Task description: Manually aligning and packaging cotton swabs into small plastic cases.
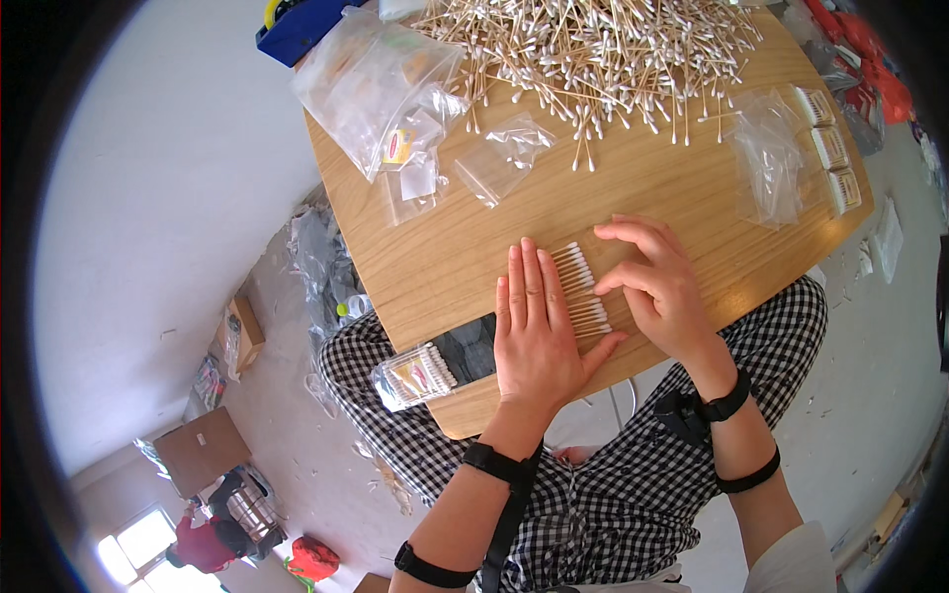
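Note:
On the wooden table (672,198) lies a small row of cotton swabs (581,290) with wooden sticks, lined up side by side. My left hand (534,331) lies flat, fingers together, pressing against the left side of that row. My right hand (657,282) rests on the right side of the row with its fingers curled and spread, covering the sticks' other ends. Neither hand grips anything. A big loose heap of cotton swabs (603,54) covers the far side of the table.
Clear plastic bags (381,84) lie at the table's far left, smaller empty ones (502,156) in the middle, another bag (769,163) at right beside packed swab bundles (832,148). A filled swab packet (417,376) sits on a dark object (473,351) at the near edge. Boxes stand on the floor at lower left.

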A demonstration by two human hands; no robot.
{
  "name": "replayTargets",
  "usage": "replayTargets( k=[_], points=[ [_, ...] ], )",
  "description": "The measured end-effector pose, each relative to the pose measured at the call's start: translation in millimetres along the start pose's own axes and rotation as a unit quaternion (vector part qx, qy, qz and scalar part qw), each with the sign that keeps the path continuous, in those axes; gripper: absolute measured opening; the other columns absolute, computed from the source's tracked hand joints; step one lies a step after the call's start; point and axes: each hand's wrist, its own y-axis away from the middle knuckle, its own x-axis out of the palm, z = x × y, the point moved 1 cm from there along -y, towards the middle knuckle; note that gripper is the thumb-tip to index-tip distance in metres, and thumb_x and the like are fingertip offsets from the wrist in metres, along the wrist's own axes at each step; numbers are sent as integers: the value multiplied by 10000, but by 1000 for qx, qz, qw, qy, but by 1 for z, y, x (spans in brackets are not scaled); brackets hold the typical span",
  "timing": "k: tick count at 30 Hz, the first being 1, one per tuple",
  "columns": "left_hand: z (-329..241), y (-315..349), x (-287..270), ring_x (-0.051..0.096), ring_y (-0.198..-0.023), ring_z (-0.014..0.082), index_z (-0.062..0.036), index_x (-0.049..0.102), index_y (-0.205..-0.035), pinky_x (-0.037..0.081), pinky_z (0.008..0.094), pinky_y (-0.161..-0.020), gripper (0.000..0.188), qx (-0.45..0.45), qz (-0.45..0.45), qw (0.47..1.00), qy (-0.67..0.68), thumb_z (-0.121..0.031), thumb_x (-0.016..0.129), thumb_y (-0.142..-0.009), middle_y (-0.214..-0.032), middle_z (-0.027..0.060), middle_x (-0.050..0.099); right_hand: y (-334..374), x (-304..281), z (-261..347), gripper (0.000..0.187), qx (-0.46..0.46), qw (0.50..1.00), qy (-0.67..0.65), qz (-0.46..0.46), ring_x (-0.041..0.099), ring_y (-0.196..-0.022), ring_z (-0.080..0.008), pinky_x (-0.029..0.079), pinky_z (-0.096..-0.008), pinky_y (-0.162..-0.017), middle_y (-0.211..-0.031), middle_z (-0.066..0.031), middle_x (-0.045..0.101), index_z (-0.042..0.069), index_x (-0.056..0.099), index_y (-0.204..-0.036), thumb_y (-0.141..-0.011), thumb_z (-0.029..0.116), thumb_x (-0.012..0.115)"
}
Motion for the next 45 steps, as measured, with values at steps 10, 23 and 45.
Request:
replayTargets(
  k=[10,23,45],
  points=[
    [0,1,0,221,-1454,376,113,263,-1450,228,463,-1168,1092,-2,-2,1000,3,-670,617,-777,-1537,291,233,-1,0,0,145,2,1000,-15,-14,545,-1147,-298,431,-413,-962,-1188,-76,613,82,655,-761,-725,-46,597],
    [-2,-1,-1,209,-1457,372,115,253,-1452,217,460,-1173,1087,-2,7,1000,-1,-680,593,-794,-1542,286,221,-5,3,-1,182,17,1000,-8,-17,531,-1163,-301,421,-412,-972,-1206,-75,607,88,662,-794,-729,-63,584],
    [0,1,0,208,-1458,371,115,255,-1449,214,460,-1175,1100,-4,2,1000,4,-686,603,-782,-1542,283,224,-8,11,-1,198,17,999,29,-35,535,-1139,-292,416,-420,-962,-1207,-68,603,97,659,-855,-738,-46,589]
  ],
)
